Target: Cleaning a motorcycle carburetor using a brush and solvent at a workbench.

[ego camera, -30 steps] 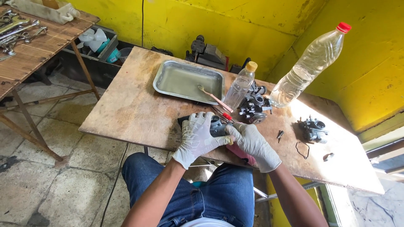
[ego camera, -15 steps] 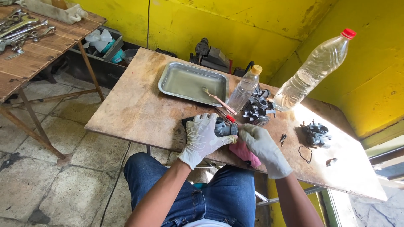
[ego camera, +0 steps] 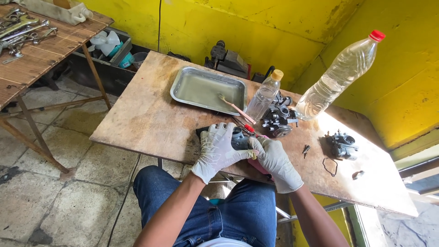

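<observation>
Centrally, left hand, right hand gripping grey carburetor.

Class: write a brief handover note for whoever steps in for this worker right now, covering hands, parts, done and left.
Left hand and right hand, both gloved, grip a grey carburetor at the table's near edge. A second carburetor sits by the small bottle; a third lies at the right, with loose bits nearby. The brush leans on the tray, which holds liquid. Done: parts laid out. Left: the held one still in hand.
</observation>
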